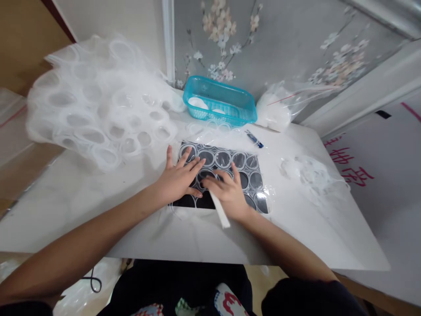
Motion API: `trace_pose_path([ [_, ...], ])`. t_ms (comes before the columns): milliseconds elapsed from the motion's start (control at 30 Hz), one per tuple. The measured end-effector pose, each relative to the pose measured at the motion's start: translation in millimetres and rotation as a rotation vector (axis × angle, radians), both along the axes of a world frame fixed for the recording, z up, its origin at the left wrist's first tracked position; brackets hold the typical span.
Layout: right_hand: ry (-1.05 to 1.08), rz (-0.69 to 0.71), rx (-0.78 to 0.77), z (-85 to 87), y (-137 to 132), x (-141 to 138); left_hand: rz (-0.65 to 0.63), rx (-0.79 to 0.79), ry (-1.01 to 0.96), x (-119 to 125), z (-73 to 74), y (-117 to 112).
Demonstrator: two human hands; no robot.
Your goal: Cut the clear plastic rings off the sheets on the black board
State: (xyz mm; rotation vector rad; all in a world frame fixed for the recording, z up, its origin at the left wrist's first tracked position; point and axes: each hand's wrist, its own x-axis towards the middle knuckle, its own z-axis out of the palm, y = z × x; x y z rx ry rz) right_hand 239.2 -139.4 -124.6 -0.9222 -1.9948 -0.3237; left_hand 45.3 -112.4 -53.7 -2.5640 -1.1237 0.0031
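Note:
A black sheet (255, 160) lies on the white table under clear plastic with rows of pale rings (223, 159). My left hand (179, 177) rests flat on the sheet's left part, fingers spread and holding nothing. Over the middle of the sheet, my right hand (228, 193) is closed round a white flat strip (219, 210), whose free end points toward the table's near edge. The strip's upper end is hidden by my right fingers, which are a little blurred.
A large heap of clear ringed plastic (98, 105) covers the back left. Behind the sheet stand a blue basket (220, 94) with white round pieces and a blue marker (254, 138). Plastic bags (278, 105) sit at back right; clear scraps (312, 177) lie on the right.

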Motion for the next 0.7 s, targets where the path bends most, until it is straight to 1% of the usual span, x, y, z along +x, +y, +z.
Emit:
trace_pose_path([
  [33, 0.103, -0.063, 0.024, 9.8, 13, 12, 0.001, -0.011, -0.008, 0, 0.8, 0],
  [67, 0.259, -0.166, 0.081, 20.8, 25, 27, 0.002, -0.023, -0.019, 0, 1.9, 0],
  [100, 0.453, -0.277, 0.144, 31.8, 35, 42, 0.000, -0.039, -0.030, 0, 3.2, 0],
  [133, 0.637, -0.353, 0.195, 41.5, 41, 57, -0.004, -0.058, -0.038, -1, 4.9, 1],
  [167, 0.716, -0.362, 0.212, 48.4, 42, 69, -0.015, -0.077, -0.043, -3, 6.8, 3],
  [200, 0.728, -0.348, 0.210, 51.6, 39, 77, -0.028, -0.089, -0.046, -4, 9.0, 4],
  [233, 0.694, -0.300, 0.171, 50.6, 32, 81, -0.044, -0.092, -0.050, -4, 11.1, 5],
  [267, 0.629, -0.224, 0.107, 45.5, 22, 81, -0.059, -0.089, -0.057, -4, 13.0, 6],
  [333, 0.506, -0.042, -0.083, 26.0, 0, 69, -0.084, -0.075, -0.077, 1, 15.4, 6],
  [367, 0.485, 0.013, -0.172, 13.9, -9, 60, -0.093, -0.073, -0.086, 6, 15.4, 5],
  [433, 0.520, 0.066, -0.310, -8.8, -21, 44, -0.112, -0.084, -0.083, 18, 13.0, 2],
  [467, 0.563, 0.082, -0.349, -17.7, -23, 38, -0.122, -0.090, -0.073, 24, 10.8, 1],
  [533, 0.643, 0.113, -0.382, -29.5, -22, 32, -0.128, -0.091, -0.045, 37, 5.2, -1],
  [600, 0.678, 0.132, -0.390, -34.3, -17, 31, -0.112, -0.083, -0.021, 47, -0.1, 0],
  [700, 0.671, 0.111, -0.389, -35.3, -13, 33, -0.084, -0.072, 0.006, 55, -4.3, 5],
])
